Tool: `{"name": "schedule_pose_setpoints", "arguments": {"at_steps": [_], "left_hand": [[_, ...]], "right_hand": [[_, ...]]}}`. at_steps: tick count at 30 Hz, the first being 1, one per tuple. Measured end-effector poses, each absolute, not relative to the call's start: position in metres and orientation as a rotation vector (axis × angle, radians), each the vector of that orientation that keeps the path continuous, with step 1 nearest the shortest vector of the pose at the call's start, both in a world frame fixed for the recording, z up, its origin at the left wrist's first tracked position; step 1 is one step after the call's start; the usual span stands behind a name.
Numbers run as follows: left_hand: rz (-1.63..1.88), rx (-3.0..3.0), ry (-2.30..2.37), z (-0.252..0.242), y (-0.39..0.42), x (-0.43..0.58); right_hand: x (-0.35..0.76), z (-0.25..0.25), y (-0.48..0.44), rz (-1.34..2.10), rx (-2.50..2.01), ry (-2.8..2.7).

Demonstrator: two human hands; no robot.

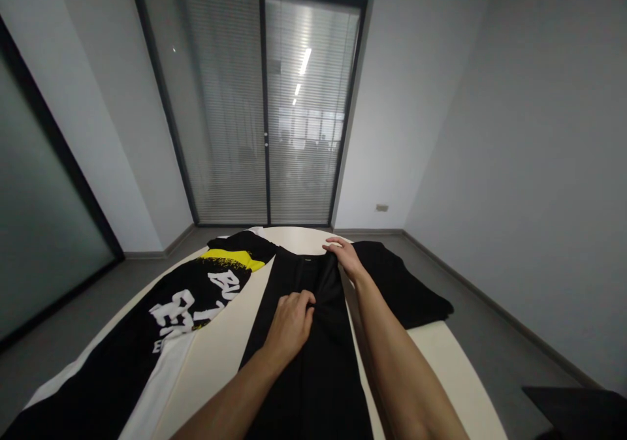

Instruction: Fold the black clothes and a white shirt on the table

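Black trousers lie lengthwise on the table, their waistband and small inner label at the far end. My left hand rests on the upper front, its fingers curled and closed on a bit of the cloth. At the right corner of the waistband is my right hand, gripping the edge between thumb and fingers, where the fabric looks raised and creased. Part of that grip is hidden by the hand itself.
On the left of the pale table lies a black, white and yellow printed garment. Another black garment lies at the right edge. Beyond stand glass doors with blinds. A dark object shows at the lower right.
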State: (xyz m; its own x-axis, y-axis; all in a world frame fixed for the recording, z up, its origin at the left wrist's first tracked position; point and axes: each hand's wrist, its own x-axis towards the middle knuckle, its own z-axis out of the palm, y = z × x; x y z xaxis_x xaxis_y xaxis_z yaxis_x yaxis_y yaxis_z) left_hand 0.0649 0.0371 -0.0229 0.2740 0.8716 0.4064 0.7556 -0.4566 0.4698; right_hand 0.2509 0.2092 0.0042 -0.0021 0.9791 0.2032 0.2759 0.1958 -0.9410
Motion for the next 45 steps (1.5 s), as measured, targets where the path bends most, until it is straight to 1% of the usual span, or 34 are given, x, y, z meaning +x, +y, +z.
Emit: {"name": "schedule_pose_setpoints", "arguments": {"at_steps": [4, 6, 12, 18, 24, 28, 31, 36, 42, 45], "left_hand": [[0.915, 2.395, 1.416, -0.025, 0.039, 0.064], [0.899, 2.397, 1.38, -0.025, 0.039, 0.063], [0.947, 2.299, 1.368, -0.025, 0.04, 0.062], [0.945, 2.253, 1.431, -0.031, 0.044, 0.061], [0.901, 2.236, 1.445, -0.032, 0.046, 0.06], [0.891, 2.228, 1.452, -0.033, 0.046, 0.059], [0.892, 2.232, 1.444, -0.031, 0.045, 0.059], [0.9, 2.266, 1.365, -0.027, 0.042, 0.058], [0.886, 2.262, 1.413, -0.03, 0.044, 0.059], [0.871, 2.256, 1.466, -0.031, 0.045, 0.06]], "right_hand": [[0.249, 0.002, 0.204, 1.075, -1.055, -1.385], [0.249, 0.001, 0.203, 1.113, -0.997, -1.373], [0.254, -0.003, 0.206, 0.925, -1.095, -1.543], [0.259, -0.01, 0.209, 0.878, -1.123, -1.702], [0.271, -0.013, 0.207, 0.92, -1.08, -1.874], [0.276, -0.013, 0.207, 0.868, -0.989, -1.943], [0.277, -0.01, 0.206, 0.805, -1.008, -1.989], [0.267, -0.004, 0.203, 0.737, -1.056, -1.894], [0.255, -0.012, 0.208, 0.526, -1.178, -1.869], [0.251, -0.022, 0.211, 0.371, -1.347, -1.934]]}}
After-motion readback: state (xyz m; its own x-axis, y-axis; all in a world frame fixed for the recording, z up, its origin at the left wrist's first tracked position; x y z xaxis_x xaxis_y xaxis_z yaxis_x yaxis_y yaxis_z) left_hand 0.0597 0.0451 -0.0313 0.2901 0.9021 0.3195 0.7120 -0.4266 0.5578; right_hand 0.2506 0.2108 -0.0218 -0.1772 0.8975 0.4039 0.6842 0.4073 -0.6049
